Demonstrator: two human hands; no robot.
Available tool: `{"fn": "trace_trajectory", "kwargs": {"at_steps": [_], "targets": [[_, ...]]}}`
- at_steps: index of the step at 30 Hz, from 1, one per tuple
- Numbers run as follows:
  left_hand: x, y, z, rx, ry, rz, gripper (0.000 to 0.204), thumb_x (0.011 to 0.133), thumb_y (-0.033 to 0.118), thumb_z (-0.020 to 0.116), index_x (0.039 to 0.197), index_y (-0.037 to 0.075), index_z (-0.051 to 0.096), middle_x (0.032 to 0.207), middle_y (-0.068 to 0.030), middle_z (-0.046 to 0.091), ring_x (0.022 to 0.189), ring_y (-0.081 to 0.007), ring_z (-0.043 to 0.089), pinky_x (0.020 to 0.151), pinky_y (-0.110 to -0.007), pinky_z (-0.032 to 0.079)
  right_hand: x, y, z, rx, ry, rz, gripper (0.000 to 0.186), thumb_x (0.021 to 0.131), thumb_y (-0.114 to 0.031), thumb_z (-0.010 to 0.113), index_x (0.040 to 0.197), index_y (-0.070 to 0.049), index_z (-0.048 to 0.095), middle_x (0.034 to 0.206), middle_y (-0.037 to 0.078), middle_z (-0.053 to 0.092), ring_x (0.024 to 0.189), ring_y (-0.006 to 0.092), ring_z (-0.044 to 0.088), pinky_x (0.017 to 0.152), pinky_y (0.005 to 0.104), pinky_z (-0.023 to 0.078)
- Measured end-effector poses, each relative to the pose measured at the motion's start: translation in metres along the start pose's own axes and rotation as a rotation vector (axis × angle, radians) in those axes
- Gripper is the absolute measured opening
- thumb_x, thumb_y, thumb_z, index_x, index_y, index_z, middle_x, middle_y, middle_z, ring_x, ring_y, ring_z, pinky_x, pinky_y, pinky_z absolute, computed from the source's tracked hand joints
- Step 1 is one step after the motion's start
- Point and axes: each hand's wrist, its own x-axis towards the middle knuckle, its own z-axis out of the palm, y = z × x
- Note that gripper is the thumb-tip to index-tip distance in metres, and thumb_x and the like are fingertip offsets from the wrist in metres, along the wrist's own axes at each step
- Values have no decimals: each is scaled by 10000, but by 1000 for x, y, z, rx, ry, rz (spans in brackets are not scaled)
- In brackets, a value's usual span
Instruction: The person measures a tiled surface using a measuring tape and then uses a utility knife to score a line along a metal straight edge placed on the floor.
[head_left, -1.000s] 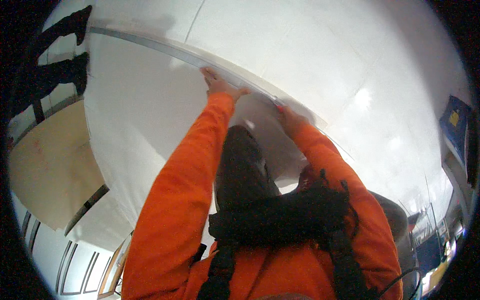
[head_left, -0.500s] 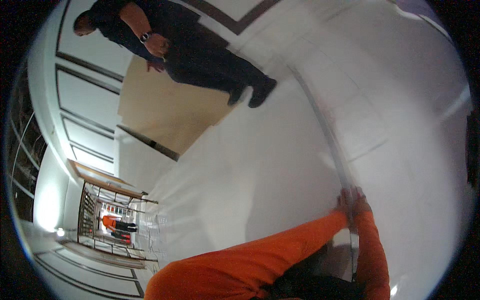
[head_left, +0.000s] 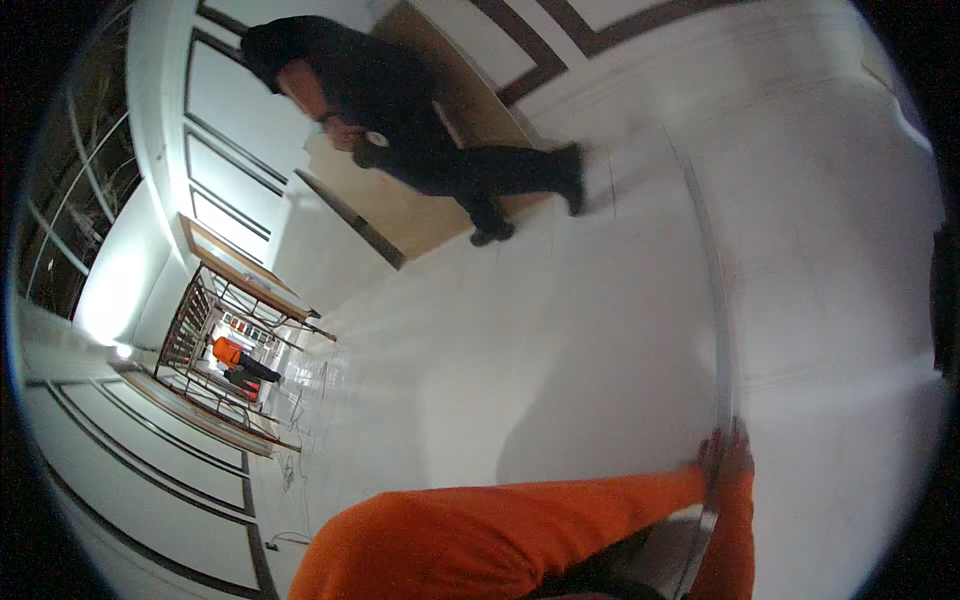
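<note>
A long, narrow grey metal bar (head_left: 722, 330) runs from the far part of the pale floor toward me, passing between my forearms. My left hand (head_left: 708, 456) and my right hand (head_left: 740, 456) are close together on either side of it, gripping it. Both are small and slightly blurred, so single fingers are hard to make out. Orange sleeves cover my arms. The bar's near end drops down past my dark lower clothing.
A person in dark clothes (head_left: 400, 110) strides at the upper left beside tan boards (head_left: 420, 220) leaning on a panelled wall. Metal scaffolding (head_left: 215, 330) stands down the corridor, with a person in orange (head_left: 228, 352). A cable (head_left: 290, 541) lies on the floor.
The view has turned, and the bar with my hands appears lower and slightly further right. The person in dark clothes has taken a step, legs now wide apart.
</note>
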Motion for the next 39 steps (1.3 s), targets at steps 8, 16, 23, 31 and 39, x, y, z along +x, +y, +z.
{"fn": "trace_trajectory", "kwargs": {"at_steps": [8, 16, 23, 31, 39], "targets": [[17, -12, -6, -19, -12, -64, 1250, 697, 617, 666, 1454, 45, -147, 1525, -242, -131, 1411, -420, -89, 1124, -537, 150, 24, -24, -9, -592, 5, 44, 413, 944, -297, 450, 1277, -53, 427, 1149, 227, 590, 1066, 337, 584, 870, 414, 489], [25, -34, 29, 352, 95, 11, 1259, 693, 592, 687, 1455, 23, -138, 1514, -277, -120, 1409, -421, -106, 1142, -502, 145, 55, -5, 19, -612, 47, 78, 389, 950, -330, 421, 1186, -28, 485, 1079, 263, 626, 1042, 384, 607, 879, 453, 489], [28, -59, -2, 221, 102, 82, 1213, 704, 674, 611, 1471, 69, -108, 1493, -317, -129, 1393, -464, -93, 1143, -472, 156, 77, -56, 34, -634, -1, 68, 442, 933, -382, 477, 1173, -11, 499, 1048, 256, 638, 964, 403, 629, 825, 461, 510], [37, -40, -75, 54, 116, -182, 1401, 570, 499, 830, 1430, -55, -128, 1529, -249, -72, 1426, -346, 121, 1080, -424, 341, 33, -76, 6, -821, -164, 211, 389, 967, -225, 388, 1291, -9, 385, 1043, 231, 630, 990, 388, 618, 805, 473, 499], [19, -34, -132, 164, 39, -191, 1524, 469, 579, 856, 1420, -77, -137, 1522, -266, -93, 1419, -367, 135, 1074, -417, 346, -92, -70, -22, -750, -121, 357, 277, 938, -181, 416, 1165, -22, 415, 943, 243, 651, 901, 425, 638, 760, 504, 512]]}}
